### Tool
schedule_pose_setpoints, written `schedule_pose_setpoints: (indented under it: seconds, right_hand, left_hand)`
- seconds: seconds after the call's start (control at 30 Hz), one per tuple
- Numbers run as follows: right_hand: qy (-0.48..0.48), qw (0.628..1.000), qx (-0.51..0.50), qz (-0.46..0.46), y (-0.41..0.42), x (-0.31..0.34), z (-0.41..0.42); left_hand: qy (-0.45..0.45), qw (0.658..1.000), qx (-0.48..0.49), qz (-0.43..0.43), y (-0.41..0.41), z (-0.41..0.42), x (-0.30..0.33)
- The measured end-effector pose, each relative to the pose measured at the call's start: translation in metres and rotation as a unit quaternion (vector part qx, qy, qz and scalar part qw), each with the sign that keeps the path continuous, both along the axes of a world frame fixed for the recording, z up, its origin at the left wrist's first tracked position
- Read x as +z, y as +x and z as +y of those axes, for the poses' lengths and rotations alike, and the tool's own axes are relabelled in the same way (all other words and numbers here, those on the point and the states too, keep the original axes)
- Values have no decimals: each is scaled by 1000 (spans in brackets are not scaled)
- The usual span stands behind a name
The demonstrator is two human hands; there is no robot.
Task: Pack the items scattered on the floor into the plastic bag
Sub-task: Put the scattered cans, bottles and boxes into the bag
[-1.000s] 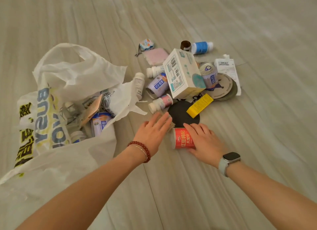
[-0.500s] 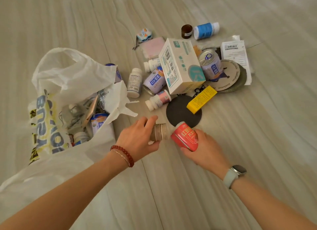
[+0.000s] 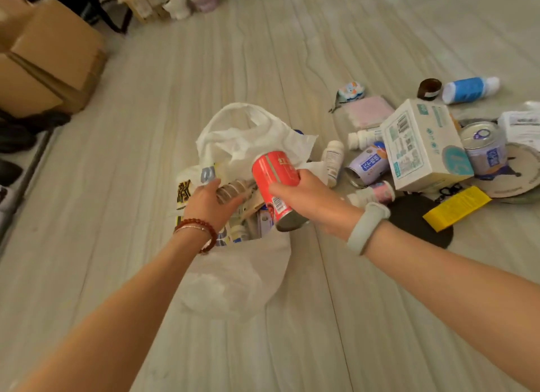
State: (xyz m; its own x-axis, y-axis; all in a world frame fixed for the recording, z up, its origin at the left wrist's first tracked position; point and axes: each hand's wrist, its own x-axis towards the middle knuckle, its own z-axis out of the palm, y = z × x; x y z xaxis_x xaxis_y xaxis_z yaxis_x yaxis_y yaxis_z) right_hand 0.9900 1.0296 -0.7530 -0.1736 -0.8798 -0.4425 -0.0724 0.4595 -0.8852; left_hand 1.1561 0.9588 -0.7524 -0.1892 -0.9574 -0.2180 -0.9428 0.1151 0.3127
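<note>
The white plastic bag [image 3: 233, 274] lies open on the floor [image 3: 321, 333] below your hands, with the loose pile of items to its right. Your right hand [image 3: 309, 200] grips the red can [image 3: 276, 187], tilted over the bag's mouth; your left hand [image 3: 206, 203] curls around a small brown roll [image 3: 230, 188] beside it.

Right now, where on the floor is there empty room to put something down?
Bare floor stretches between the cardboard boxes and the plastic bag, and in front between both arms. It is crowded right of the bag, around the white box, purple can and yellow packet.
</note>
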Motion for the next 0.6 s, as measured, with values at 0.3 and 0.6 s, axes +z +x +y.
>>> schedule_pose_setpoints:
  seconds: [0.3,0.6]
  right_hand:
    - [38,974,77,208,51,-24,-57]
    - [-113,932,189,288,72,-37,-33]
  left_hand:
    - [19,995,98,4,42,-3,-40]
    - [-107,966,197,129,91,-1,-26]
